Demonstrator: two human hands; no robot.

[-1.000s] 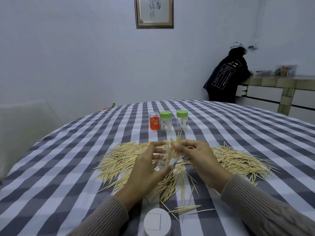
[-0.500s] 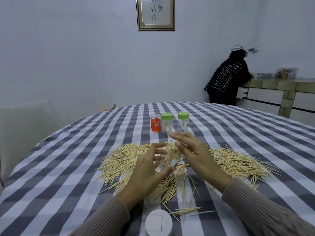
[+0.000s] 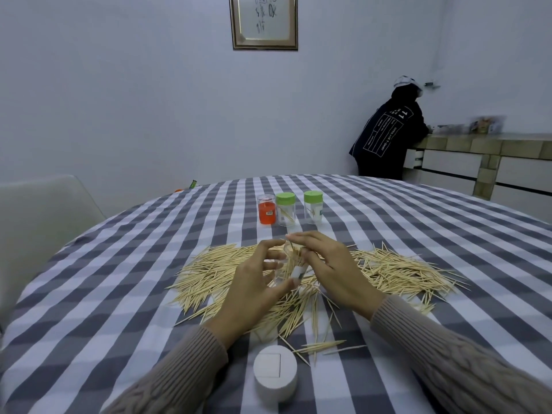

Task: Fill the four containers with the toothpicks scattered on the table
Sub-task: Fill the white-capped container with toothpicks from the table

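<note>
The left hand (image 3: 254,288) curls round a small clear plastic container (image 3: 288,265), thumb in front and fingers behind, holding it above the checked grey-and-white tablecloth (image 3: 119,294). The right hand (image 3: 331,267) sits just beside it, fingers bent over the container's mouth, where thin wooden toothpicks (image 3: 397,270) stick out; whether it pinches any I cannot tell. More toothpicks lie under and either side of both hands. Beyond them stand an orange-labelled clear jar (image 3: 266,209) and two green-lidded jars (image 3: 286,209). Nearer than the wrists sits a white round lid (image 3: 275,373).
</note>
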